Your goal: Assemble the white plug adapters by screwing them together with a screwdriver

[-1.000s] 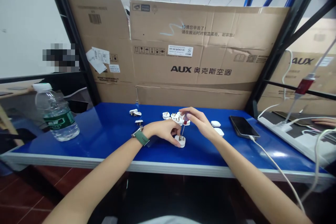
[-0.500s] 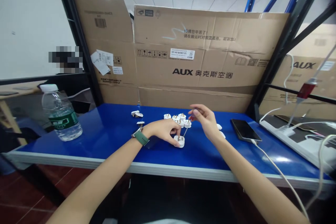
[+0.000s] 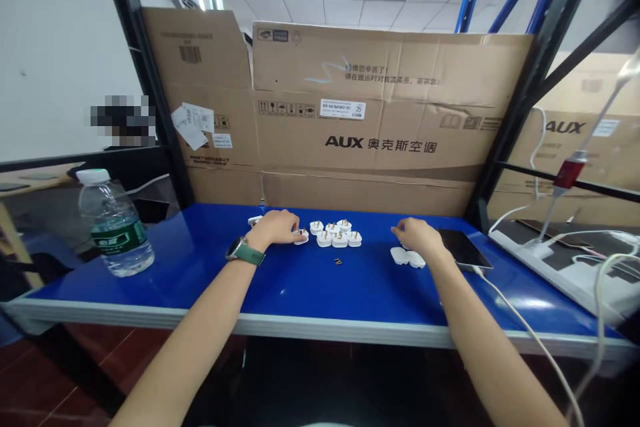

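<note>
My left hand [image 3: 276,226] rests on the blue table [image 3: 210,260], a green-strapped watch on its wrist. Its fingers curl over a white plug [image 3: 301,236] at the left end of a cluster of white plugs [image 3: 339,234] lying prongs up. My right hand [image 3: 418,235] lies knuckles up to the right, fingers curled under, just behind two white plug covers [image 3: 407,257]. What those fingers hold is hidden. Some small dark parts [image 3: 339,259] lie in front of the cluster.
A water bottle [image 3: 117,225] stands at the table's left. A dark phone [image 3: 463,247] with a white cable lies right of my right hand. A white power strip [image 3: 555,265] sits on the neighbouring bench. Cardboard boxes [image 3: 380,113] wall off the back.
My left hand has carried the plug back from the table's middle to the left end of the cluster. My right hand has swung right to the covers. The screwdriver is out of sight.
</note>
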The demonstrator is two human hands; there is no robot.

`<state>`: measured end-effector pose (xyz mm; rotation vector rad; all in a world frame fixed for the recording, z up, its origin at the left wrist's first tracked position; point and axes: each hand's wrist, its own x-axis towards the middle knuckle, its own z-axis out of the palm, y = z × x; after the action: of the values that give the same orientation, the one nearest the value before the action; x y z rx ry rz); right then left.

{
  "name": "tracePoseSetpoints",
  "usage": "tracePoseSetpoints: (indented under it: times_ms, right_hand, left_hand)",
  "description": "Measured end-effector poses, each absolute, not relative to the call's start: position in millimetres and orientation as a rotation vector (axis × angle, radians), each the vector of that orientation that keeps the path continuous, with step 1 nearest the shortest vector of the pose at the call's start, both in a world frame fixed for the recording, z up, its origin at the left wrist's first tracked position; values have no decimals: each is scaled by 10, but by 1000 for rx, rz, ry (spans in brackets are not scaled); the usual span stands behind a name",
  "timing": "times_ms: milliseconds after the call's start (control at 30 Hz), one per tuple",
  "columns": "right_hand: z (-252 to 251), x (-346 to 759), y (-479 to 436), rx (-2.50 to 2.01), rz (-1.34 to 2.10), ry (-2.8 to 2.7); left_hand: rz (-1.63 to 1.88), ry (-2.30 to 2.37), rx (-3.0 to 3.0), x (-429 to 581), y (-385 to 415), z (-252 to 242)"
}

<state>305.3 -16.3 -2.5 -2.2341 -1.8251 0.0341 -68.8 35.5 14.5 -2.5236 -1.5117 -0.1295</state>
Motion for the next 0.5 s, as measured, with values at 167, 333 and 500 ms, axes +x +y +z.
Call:
tracePoseSetpoints:
  times_ms: [167,333,500]
  right_hand:
    - [-84,3151,-126,-2401,79,-1810]
    - [-140,3086,-71,-2165,132,-2014]
    - [-168,2909,-51,-1697,238,-2238]
  left_hand:
    - [-150,-1580,-2465,-533,362,38]
    - [-293,-1598,-2546,-514,395,41]
    - [-328,-1841,-2321,-980,510,183]
